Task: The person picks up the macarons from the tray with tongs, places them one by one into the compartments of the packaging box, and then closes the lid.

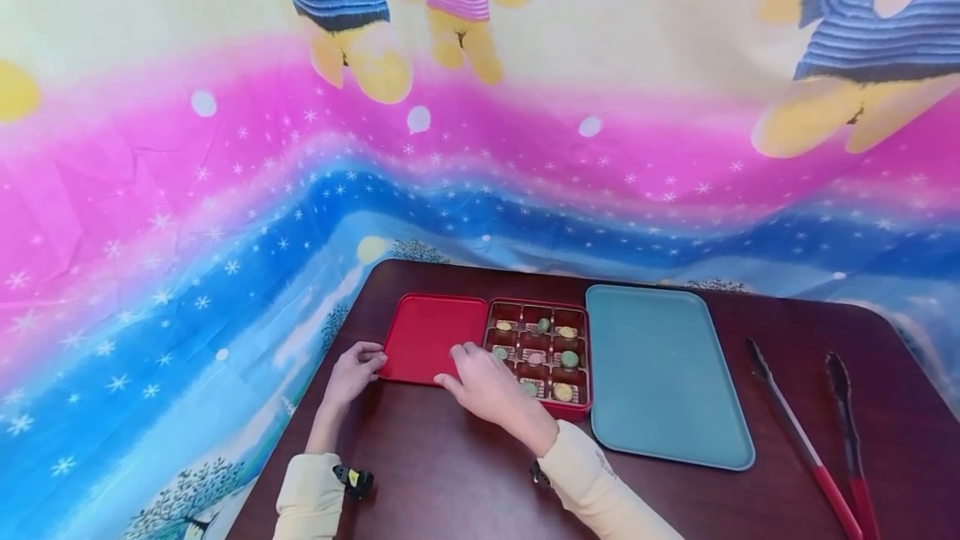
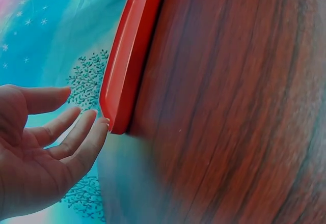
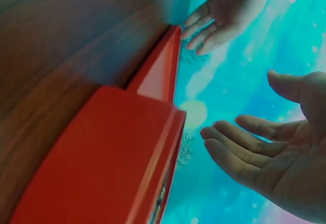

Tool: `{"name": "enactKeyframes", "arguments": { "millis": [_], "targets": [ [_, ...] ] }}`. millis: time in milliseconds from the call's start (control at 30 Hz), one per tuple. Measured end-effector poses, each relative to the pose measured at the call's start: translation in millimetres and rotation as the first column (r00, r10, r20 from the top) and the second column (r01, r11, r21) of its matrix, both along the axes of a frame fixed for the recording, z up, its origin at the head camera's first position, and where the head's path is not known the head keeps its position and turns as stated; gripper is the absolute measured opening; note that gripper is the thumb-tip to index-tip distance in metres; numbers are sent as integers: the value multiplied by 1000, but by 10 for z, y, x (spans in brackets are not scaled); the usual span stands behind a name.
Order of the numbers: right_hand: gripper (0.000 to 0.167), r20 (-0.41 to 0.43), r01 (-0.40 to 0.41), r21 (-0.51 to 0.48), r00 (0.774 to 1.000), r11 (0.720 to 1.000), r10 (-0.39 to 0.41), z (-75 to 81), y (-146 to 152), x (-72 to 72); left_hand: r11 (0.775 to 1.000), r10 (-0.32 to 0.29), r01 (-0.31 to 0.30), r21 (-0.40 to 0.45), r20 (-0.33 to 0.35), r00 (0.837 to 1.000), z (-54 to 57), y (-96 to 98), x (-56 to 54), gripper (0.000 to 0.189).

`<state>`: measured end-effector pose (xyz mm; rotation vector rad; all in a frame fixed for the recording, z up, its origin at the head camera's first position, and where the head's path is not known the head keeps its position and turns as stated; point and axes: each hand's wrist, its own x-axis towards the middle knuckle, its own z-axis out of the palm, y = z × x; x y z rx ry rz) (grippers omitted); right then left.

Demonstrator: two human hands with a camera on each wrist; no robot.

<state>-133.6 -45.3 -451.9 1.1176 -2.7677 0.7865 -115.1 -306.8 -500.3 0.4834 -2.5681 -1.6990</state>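
A shallow red lid [image 1: 435,336] lies on the dark wooden table, inner side up. Its lower left corner meets my left hand [image 1: 354,373]; in the left wrist view the lid [image 2: 127,66] has a fingertip at its end, fingers loosely spread. My right hand [image 1: 483,383] is over the seam between the lid and a red box [image 1: 572,412], covering part of both. In the right wrist view my right hand [image 3: 270,158] has relaxed fingers with nothing between them, apart from the box [image 3: 102,158]. Small green, yellow and pink round pieces sit in the box's compartments.
A blue-green tray [image 1: 667,373] lies just right of the box. Further right rest long tongs [image 1: 806,440] with red handles and dark tips, spread apart. A patterned cloth [image 1: 525,132] hangs behind the table's far edge.
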Motion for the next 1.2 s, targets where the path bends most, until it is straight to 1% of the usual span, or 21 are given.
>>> {"name": "enactKeyframes", "arguments": {
  "millis": [133, 233, 367, 433, 533, 667, 767, 867, 933, 967, 1067, 1133, 1200],
  "targets": [
    [37, 0, -32, 47, 999, 998, 32, -55, -74, 55, 1000, 7, -7, -26, 14, 1000, -21, 30, -20, 34],
    [36, -10, -40, 92, 999, 995, 41, -98, -148, 97, 997, 39, -38, -62, 11, 999, -52, 29, -41, 32],
    [34, -36, -38, 149, 998, 988, 44, -159, -273, 150, 985, 87, -87, -150, -6, 996, -103, -2, -63, 29],
    [33, -50, -33, 172, 998, 985, 42, -197, -330, 174, 978, 100, -100, -184, -9, 995, -125, -21, -71, 29],
    [36, -34, -28, 195, 999, 980, 35, -260, -396, 207, 972, 108, -104, -209, 8, 994, -160, -46, -74, 29],
    [38, 27, -30, 211, 999, 977, 25, -332, -444, 228, 975, 87, -80, -207, 25, 996, -198, -79, -92, 29],
    [38, 41, -33, 203, 999, 979, 25, -363, -460, 221, 969, 65, -59, -239, 19, 998, -188, -96, -117, 28],
    [37, 14, -16, 185, 1000, 983, 13, -378, -471, 207, 956, 58, -49, -290, 22, 998, -171, -124, -125, 30],
    [37, -11, 20, 171, 1000, 985, -19, -388, -473, 199, 948, 58, -47, -315, 26, 998, -169, -155, -111, 33],
    [37, -26, 42, 159, 999, 986, -39, -395, -472, 193, 947, 59, -46, -317, 30, 998, -172, -174, -101, 35],
    [35, -28, 106, 105, 994, 989, -104, -427, -469, 176, 950, 53, -38, -311, 41, 998, -182, -245, -65, 38],
    [34, -9, 146, 49, 989, 988, -145, -446, -477, 169, 950, 55, -39, -311, 43, 998, -197, -289, -52, 39],
    [33, 33, 177, -3, 984, 984, -177, -464, -493, 165, 952, 54, -37, -302, 50, 997, -207, -321, -40, 39]
  ]
}}
